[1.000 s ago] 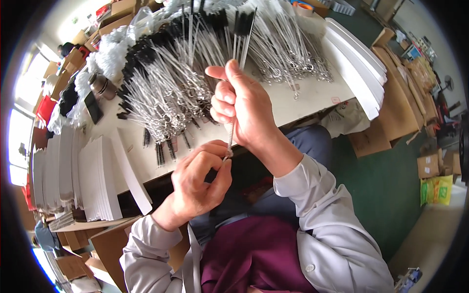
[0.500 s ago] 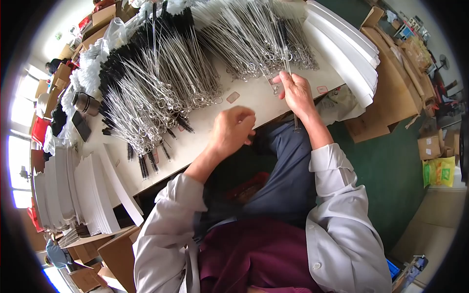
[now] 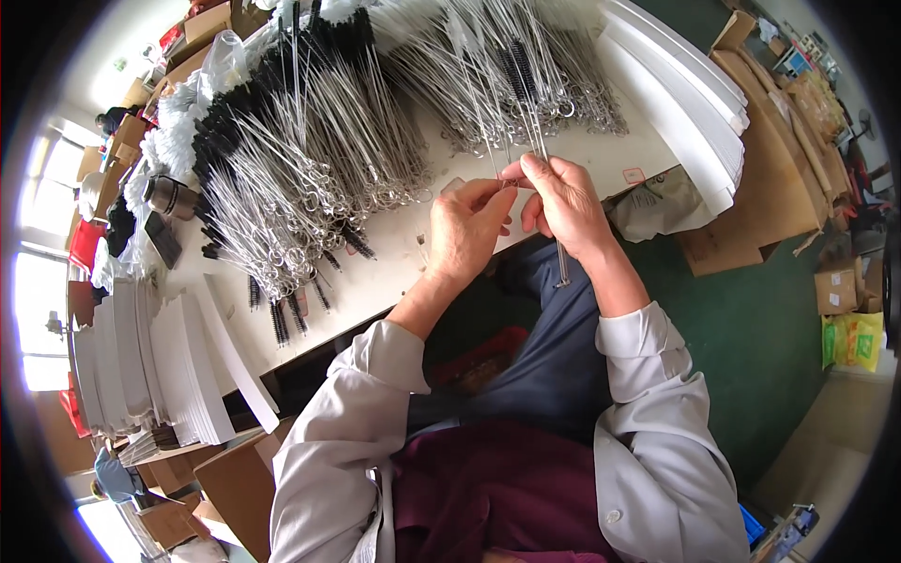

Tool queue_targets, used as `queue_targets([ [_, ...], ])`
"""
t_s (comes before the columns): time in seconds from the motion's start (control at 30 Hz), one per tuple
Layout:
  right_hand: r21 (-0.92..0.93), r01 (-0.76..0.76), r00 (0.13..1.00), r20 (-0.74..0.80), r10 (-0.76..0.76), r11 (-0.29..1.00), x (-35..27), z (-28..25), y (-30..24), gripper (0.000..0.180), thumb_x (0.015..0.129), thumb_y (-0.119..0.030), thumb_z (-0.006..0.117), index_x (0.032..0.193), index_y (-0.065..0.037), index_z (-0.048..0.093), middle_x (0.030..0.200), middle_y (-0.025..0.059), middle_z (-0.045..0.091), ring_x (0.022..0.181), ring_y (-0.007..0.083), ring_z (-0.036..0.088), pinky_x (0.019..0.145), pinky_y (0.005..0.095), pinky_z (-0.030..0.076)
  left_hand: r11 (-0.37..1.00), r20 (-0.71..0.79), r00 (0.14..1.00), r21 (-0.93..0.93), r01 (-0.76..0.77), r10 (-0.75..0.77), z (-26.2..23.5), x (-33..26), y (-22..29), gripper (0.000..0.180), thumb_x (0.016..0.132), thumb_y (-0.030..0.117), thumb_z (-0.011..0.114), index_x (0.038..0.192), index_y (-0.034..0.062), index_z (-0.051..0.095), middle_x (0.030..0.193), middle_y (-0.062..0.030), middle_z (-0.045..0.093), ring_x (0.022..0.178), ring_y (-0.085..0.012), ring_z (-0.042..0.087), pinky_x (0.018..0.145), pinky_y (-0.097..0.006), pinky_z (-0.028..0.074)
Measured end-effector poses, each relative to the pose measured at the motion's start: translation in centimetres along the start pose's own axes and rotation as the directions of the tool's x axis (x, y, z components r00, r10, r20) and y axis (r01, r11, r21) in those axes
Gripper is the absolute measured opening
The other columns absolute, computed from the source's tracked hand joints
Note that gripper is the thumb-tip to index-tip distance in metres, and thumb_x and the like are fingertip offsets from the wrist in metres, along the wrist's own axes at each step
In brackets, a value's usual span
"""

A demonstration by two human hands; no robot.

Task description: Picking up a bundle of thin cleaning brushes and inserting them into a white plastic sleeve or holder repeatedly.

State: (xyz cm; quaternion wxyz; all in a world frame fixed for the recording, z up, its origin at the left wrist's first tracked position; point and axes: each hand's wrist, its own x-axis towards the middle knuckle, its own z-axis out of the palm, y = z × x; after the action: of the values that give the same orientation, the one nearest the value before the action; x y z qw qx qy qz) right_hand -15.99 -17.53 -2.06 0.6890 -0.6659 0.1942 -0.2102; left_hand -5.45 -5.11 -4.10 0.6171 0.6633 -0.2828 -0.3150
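My left hand [image 3: 469, 225] is closed, its fingertips pinching the lower end of thin wire brush stems beside my right fingers. My right hand [image 3: 566, 200] is closed around long metal stems; their upper part carries black bristles [image 3: 518, 70], and their lower ends [image 3: 563, 272] stick out below the palm over my leg. The two hands meet above the table's near edge, and the fingers hide the exact grip. Just beyond them lies a pile of wire brushes [image 3: 460, 98] with ring ends toward me. To the left spreads a larger heap of black-bristled wire brushes [image 3: 310, 150].
White paper strips [image 3: 671, 98] lie stacked at the table's right, with more white strips [image 3: 183, 375] at its left. A steel cup [image 3: 169, 198] and a dark phone-like slab [image 3: 163, 240] stand at the left. Cardboard [image 3: 755, 178] and a plastic bag [image 3: 662, 208] are right.
My left hand has moved up and right to meet my right hand, its fingers now at the stems. My right hand has shifted slightly down, and the stems with it.
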Motion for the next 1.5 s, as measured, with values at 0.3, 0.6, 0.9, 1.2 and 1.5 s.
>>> queue_targets([
  [0.3, -0.029, 0.048, 0.996, -0.079, -0.05, 0.998, 1.9, 0.2, 0.7, 0.041, 0.111, -0.037, 0.05, 0.109, 0.0, 0.067, 0.109, 0.0169, 0.074, 0.07, 0.0133, 0.069, 0.054, 0.0245, 0.052, 0.987, -0.062, 0.996, -0.146, -0.066, 0.057, -0.7, -1.6, 0.8, 0.022, 0.097, 0.014, 0.068, 0.093, -0.0079, 0.066, 0.085, -0.0116, 0.071, 0.073, -0.0155, 0.07, 0.068, -0.031, 0.061],
  [0.6, 0.293, 0.002, 1.0, -0.028, 0.007, 0.956, 5.8, 0.2, -1.2, 0.037, 0.109, -0.034, 0.052, 0.102, 0.0, 0.065, 0.121, 0.0231, 0.07, 0.103, 0.0312, 0.072, 0.086, 0.0417, 0.061, 0.929, -0.013, 0.929, -0.004, -0.37, 0.369, -3.0, -6.2, 4.7, 0.014, 0.098, 0.004, 0.07, 0.091, -0.0053, 0.063, 0.111, -0.0153, 0.07, 0.089, -0.0145, 0.067, 0.08, -0.029, 0.057],
  [0.9, 0.35, 0.015, 0.993, 0.103, -0.054, 0.937, 2.6, 2.4, -3.7, 0.035, 0.11, -0.03, 0.049, 0.1, 0.0, 0.066, 0.118, 0.0249, 0.07, 0.098, 0.0296, 0.073, 0.081, 0.0414, 0.062, 0.902, -0.07, 0.899, 0.033, -0.43, 0.431, -9.8, -15.2, 12.8, 0.024, 0.095, 0.005, 0.072, 0.074, -0.0001, 0.061, 0.094, -0.0193, 0.075, 0.081, -0.0184, 0.072, 0.073, -0.032, 0.057],
  [1.2, -0.06, -0.129, 0.952, 0.271, 0.14, 0.99, -5.0, 2.7, -5.9, 0.041, 0.11, -0.036, 0.052, 0.098, 0.001, 0.066, 0.095, 0.0152, 0.074, 0.072, 0.0197, 0.073, 0.064, 0.0291, 0.06, 0.99, 0.137, 0.982, 0.04, -0.136, 0.129, -17.9, -16.7, 18.6, 0.037, 0.095, 0.023, 0.072, 0.071, 0.0033, 0.052, 0.076, -0.0225, 0.07, 0.057, -0.0259, 0.068, 0.051, -0.033, 0.055],
  [1.5, 0.241, -0.043, 0.837, 0.539, -0.096, 0.97, -7.2, 12.0, -4.4, 0.042, 0.11, -0.032, 0.052, 0.107, 0.005, 0.072, 0.097, 0.0135, 0.076, 0.093, 0.0183, 0.073, 0.084, 0.0317, 0.059, 0.954, 0.371, 0.883, 0.185, 0.235, -0.289, -16.3, -13.0, 19.5, 0.037, 0.094, 0.031, 0.077, 0.08, -0.0025, 0.067, 0.072, -0.0174, 0.072, 0.058, -0.0206, 0.071, 0.05, -0.028, 0.058],
])
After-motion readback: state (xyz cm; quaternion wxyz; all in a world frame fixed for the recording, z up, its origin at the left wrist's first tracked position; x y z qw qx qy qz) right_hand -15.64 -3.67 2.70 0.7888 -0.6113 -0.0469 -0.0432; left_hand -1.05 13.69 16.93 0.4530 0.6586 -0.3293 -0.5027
